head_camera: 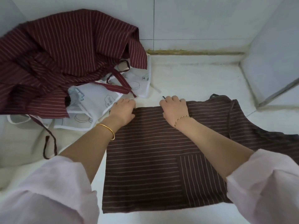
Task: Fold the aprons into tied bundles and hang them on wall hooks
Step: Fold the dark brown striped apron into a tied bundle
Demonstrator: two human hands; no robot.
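Fingers point(129, 102) of my left hand point(123, 110) curl onto the far-left corner of the flat brown striped apron point(145, 159). My right hand point(174, 109) grips its far edge. At far left, a maroon apron point(61, 50) is heaped over a white printed apron point(90, 101). Bare counter point(202, 78) runs right to the tiled wall point(275, 54).
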